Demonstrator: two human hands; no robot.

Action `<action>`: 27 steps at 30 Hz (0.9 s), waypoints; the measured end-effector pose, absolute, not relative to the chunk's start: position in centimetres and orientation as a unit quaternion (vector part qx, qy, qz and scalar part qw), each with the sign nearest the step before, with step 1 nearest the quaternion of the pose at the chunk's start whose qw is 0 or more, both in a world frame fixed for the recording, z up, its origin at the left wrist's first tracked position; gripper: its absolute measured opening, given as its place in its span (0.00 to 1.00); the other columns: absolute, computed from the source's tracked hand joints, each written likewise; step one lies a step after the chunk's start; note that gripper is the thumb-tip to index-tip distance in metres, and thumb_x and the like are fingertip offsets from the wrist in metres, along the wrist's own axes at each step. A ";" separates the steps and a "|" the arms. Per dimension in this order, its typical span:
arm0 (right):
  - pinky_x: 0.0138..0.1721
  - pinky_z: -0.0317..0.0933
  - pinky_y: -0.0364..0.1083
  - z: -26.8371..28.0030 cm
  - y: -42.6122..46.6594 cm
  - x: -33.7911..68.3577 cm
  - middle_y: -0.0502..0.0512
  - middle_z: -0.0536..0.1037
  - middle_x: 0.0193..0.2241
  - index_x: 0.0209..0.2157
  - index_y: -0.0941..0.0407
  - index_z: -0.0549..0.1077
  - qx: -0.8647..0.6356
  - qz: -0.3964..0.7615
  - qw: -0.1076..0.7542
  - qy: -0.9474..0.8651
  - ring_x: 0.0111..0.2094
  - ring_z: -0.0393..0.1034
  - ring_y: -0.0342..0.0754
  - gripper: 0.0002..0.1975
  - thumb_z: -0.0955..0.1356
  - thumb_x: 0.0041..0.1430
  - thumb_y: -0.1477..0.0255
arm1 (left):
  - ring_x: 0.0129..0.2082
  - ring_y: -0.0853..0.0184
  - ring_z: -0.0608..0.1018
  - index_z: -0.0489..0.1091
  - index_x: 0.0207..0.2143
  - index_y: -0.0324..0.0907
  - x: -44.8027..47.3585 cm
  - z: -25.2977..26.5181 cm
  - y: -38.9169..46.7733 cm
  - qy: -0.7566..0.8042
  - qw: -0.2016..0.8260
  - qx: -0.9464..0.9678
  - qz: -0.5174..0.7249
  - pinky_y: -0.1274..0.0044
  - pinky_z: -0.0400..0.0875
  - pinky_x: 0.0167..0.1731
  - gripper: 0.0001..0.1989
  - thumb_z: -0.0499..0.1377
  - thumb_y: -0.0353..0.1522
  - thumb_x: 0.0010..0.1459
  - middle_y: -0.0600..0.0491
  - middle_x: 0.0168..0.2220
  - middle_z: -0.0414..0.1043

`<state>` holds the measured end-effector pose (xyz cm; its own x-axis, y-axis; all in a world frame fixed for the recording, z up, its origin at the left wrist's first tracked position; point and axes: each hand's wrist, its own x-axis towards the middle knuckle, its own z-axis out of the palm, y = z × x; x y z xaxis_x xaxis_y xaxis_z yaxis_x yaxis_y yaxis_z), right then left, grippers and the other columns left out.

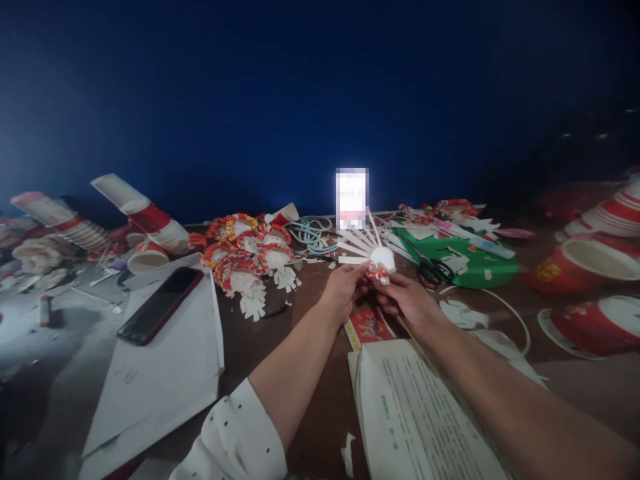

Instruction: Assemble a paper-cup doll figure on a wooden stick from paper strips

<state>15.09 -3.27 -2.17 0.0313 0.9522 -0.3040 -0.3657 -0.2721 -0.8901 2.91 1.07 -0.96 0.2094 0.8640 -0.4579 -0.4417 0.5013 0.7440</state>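
A paper cup cut into strips (383, 259) is between my two hands, its round white base showing and several white strips fanning out to the left and back. Red-and-orange curled bits (379, 273) show on its near side. My left hand (344, 291) pinches the piece from the left, fingers closed. From the right, my right hand (407, 301) grips the same piece, thumb on top. The fingertips partly cover the curled bits. Beneath the hands lies a red-and-yellow printed paper (369, 327).
Scissors (435, 267) lie by a green sheet (493, 267) on the right. Paper cups (585, 267) stand far right; stacked cups (155, 223) lean at left. Finished-looking curled paper pieces (245, 257), a phone (161, 303), a book (415, 407) and a lit screen (353, 198) surround the hands.
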 end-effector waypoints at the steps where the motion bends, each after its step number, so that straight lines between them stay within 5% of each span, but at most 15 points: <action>1: 0.17 0.40 0.39 -2.1 -3.3 15.1 0.48 0.70 0.19 0.28 0.58 0.77 -0.492 0.629 0.523 -0.299 0.20 0.56 0.37 0.19 0.80 0.32 0.66 | 0.16 0.79 0.67 0.69 0.24 0.37 2.9 -1.0 1.1 0.449 0.742 0.238 0.437 0.86 0.59 0.17 0.11 0.69 0.29 0.52 0.58 0.16 0.65; 27: 0.17 0.40 0.38 -2.1 -3.3 15.2 0.48 0.69 0.21 0.30 0.57 0.77 -0.484 0.635 0.517 -0.308 0.20 0.55 0.37 0.18 0.79 0.36 0.66 | 0.16 0.79 0.65 0.71 0.22 0.35 3.0 -0.9 0.9 0.440 0.739 0.232 0.455 0.85 0.58 0.18 0.12 0.72 0.30 0.45 0.58 0.16 0.65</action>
<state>15.18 -3.35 -2.07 0.0036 0.9552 -0.2959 -0.3586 -0.2750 -0.8921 3.04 0.92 -0.94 0.1999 0.8763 -0.4383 -0.4676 0.4785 0.7432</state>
